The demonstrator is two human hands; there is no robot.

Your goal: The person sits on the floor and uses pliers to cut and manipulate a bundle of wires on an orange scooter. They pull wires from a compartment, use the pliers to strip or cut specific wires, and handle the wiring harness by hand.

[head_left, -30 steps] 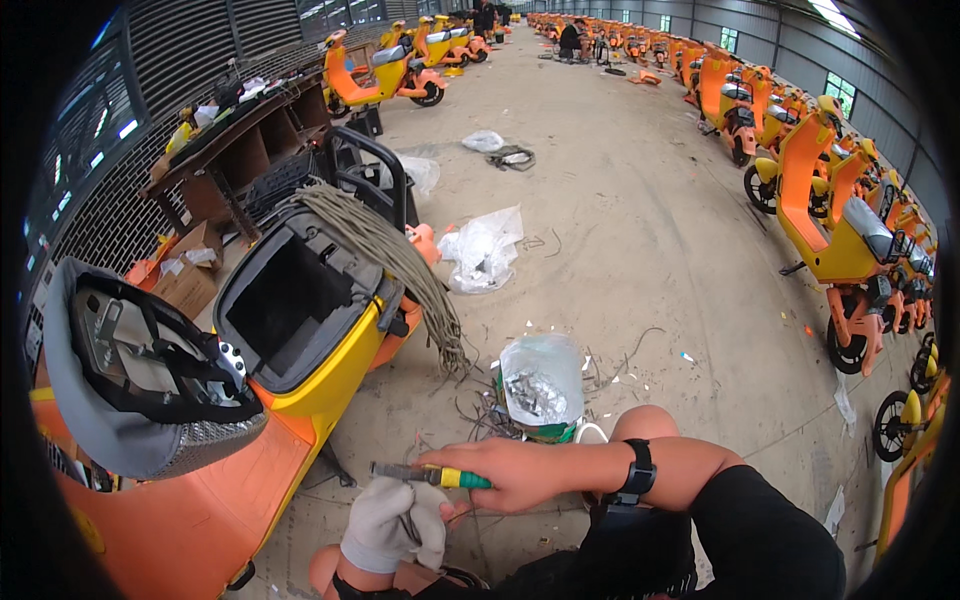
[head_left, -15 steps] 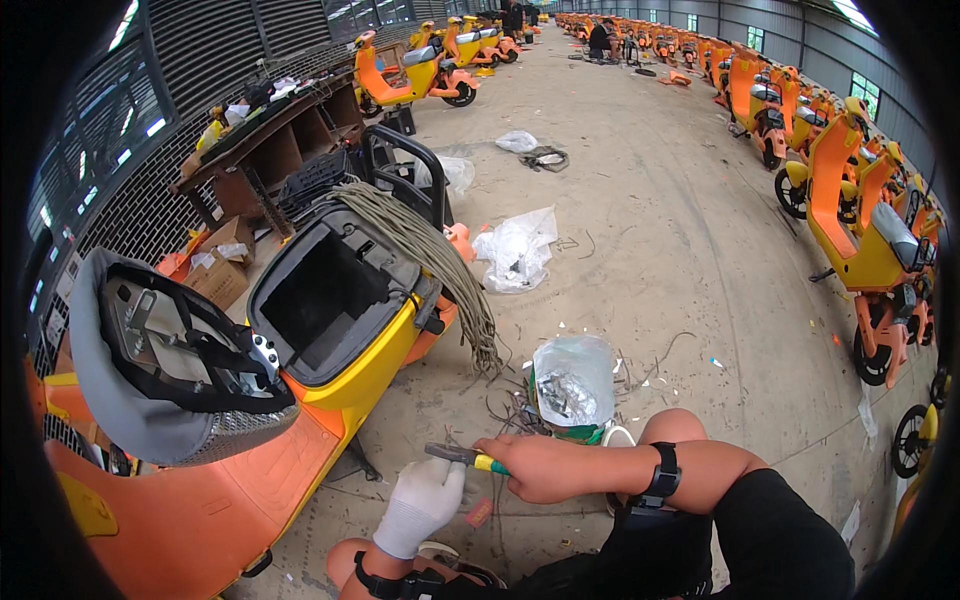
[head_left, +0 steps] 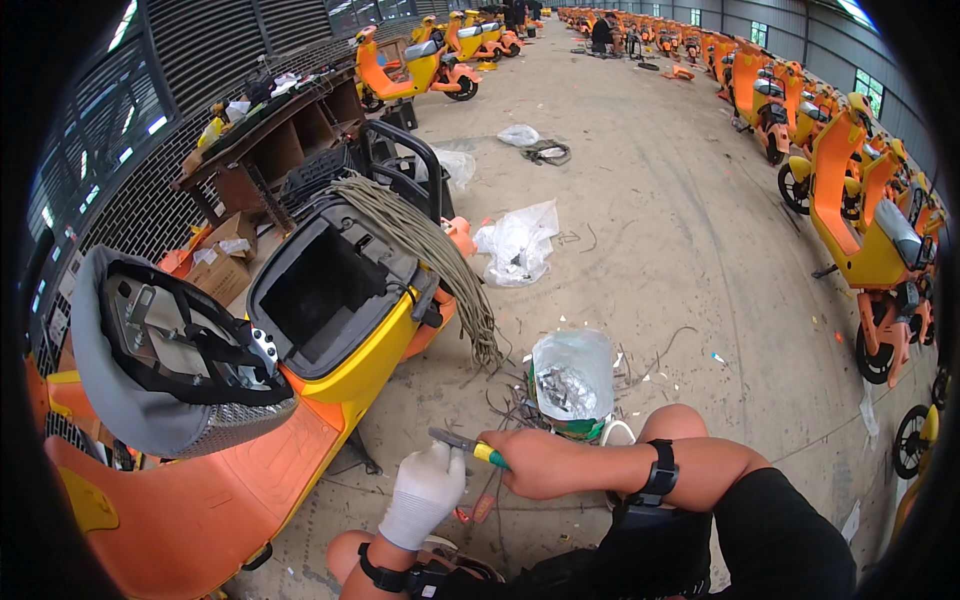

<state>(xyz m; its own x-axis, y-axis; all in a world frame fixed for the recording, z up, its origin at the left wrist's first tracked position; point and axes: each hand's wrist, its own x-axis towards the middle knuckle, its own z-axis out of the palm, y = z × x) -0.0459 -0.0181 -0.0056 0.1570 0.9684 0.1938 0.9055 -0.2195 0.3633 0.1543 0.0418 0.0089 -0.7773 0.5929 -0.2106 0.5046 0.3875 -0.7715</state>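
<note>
Right grip (head_left: 535, 464): clamped on pliers (head_left: 468, 445) | left grip (head_left: 427, 487): gloved, beside them, closure unclear | pliers: likely stiff, moderately heavy; hold by yellow-green handle (head_left: 491, 455)

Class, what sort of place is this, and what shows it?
Probably a scooter workshop or warehouse: many parked scooters, a nearby scooter with its seat raised, and pliers in the right hand.

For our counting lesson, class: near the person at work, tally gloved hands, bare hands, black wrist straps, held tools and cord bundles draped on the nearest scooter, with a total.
Gloved hands: 1, the left hand
Bare hands: 1, the right hand
Black wrist straps: 2, left strap and right strap
Held tools: 1, yellow-and-green-handled tool
Cord bundles: 1, grey-brown bundle
Total: 6
</note>
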